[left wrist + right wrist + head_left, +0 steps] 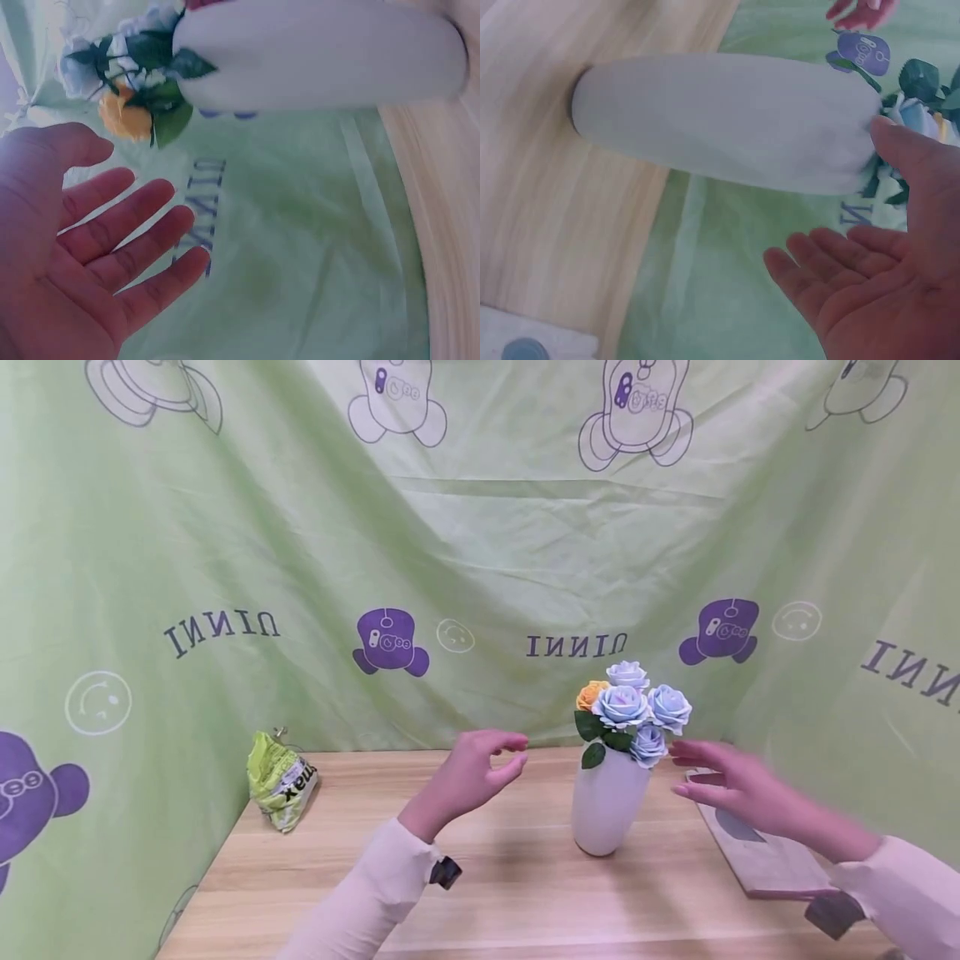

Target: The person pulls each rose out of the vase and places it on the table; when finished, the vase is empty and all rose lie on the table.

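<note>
A white vase [609, 802] stands on the wooden table, filled with pale blue roses [622, 706], one orange rose [591, 695] and green leaves. To its left, my left hand [474, 768] hovers over the table, fingers loosely bent and holding nothing. The left wrist view shows that palm [82, 262] facing the vase [315, 56], apart from it. On the other side, my right hand [738, 787] is close to the vase's upper part, thumb and fingers spread. In the right wrist view the thumb tip overlaps the vase's [727, 124] mouth end.
A crumpled green plastic bag [283, 783] lies at the table's back left. Under my right forearm is a flat pale board or book [780, 864]. Green printed cloth [480, 552] hangs behind and at both sides of the wooden table [360, 810].
</note>
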Motion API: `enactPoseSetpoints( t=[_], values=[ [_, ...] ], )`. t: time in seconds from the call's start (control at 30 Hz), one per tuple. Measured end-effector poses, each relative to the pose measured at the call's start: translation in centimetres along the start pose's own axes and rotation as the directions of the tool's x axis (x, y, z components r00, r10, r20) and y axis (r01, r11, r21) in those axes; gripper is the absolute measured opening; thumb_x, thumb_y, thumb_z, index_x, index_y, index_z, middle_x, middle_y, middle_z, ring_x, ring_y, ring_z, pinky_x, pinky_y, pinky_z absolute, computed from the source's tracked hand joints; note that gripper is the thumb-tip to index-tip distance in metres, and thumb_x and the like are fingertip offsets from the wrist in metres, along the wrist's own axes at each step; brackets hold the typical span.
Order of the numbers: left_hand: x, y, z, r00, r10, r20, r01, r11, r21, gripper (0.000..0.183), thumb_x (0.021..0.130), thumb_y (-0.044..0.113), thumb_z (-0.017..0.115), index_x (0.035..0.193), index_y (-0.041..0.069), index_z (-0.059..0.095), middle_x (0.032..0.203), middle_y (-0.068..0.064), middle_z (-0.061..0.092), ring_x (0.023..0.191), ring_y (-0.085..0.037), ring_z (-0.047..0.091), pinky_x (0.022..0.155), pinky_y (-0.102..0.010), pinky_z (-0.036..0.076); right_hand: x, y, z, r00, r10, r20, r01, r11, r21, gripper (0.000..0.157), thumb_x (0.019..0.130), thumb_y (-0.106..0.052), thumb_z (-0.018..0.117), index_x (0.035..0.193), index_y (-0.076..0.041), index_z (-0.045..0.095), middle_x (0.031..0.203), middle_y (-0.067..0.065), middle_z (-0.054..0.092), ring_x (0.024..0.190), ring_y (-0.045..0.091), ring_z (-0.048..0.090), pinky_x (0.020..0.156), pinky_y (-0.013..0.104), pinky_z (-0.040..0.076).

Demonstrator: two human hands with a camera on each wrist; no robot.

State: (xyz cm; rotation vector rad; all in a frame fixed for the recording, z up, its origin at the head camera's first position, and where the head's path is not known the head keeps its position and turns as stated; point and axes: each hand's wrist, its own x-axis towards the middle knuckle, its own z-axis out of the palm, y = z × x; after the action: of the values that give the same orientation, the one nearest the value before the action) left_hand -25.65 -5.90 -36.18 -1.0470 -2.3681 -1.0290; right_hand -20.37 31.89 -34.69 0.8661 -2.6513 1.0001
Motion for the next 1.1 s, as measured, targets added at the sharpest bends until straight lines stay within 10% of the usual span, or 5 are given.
enactPoseSetpoints(
  t=[0.2,0.47,1.1],
  values=[
    [1.9,1.4,1.9,0.987,-0.125,0.099,0.135,0.986,-0.102,0.029,0.096,0.020,0.066,0.121,0.008,0.071,0.117,-0.006,0.075,0.109,-0.019,0.070,0.088,-0.037,0.062,0.7,0.4,0.9,0.998,0.059,0.019,-0.060,0.997,0.045,0.059,0.088,-0.009,0.074,0.137,0.011,0.048,0.132,0.033,0.059,0.112,-0.016,0.054,0.086,0.019,0.059],
    [4.2,2.7,4.8,0.986,-0.153,0.066,0.162,0.973,-0.163,0.026,0.095,0.017,0.067,0.118,0.007,0.073,0.110,-0.007,0.076,0.104,-0.020,0.070,0.081,-0.024,0.061,1.9,0.6,1.5,0.978,0.187,0.091,-0.190,0.981,0.033,0.070,0.091,-0.024,0.074,0.145,0.006,0.041,0.139,0.029,0.057,0.121,0.045,0.062,0.089,0.042,0.061],
    [5.4,4.4,7.5,0.964,-0.223,-0.145,0.196,0.964,-0.178,0.024,0.085,0.023,0.079,0.105,0.009,0.078,0.102,-0.003,0.076,0.104,-0.017,0.063,0.094,-0.029,0.053,2.9,0.5,2.8,0.966,0.241,0.099,-0.255,0.951,0.176,0.074,0.089,-0.023,0.076,0.146,0.004,0.039,0.135,0.030,0.059,0.117,0.045,0.064,0.085,0.032,0.063]
  ],
)
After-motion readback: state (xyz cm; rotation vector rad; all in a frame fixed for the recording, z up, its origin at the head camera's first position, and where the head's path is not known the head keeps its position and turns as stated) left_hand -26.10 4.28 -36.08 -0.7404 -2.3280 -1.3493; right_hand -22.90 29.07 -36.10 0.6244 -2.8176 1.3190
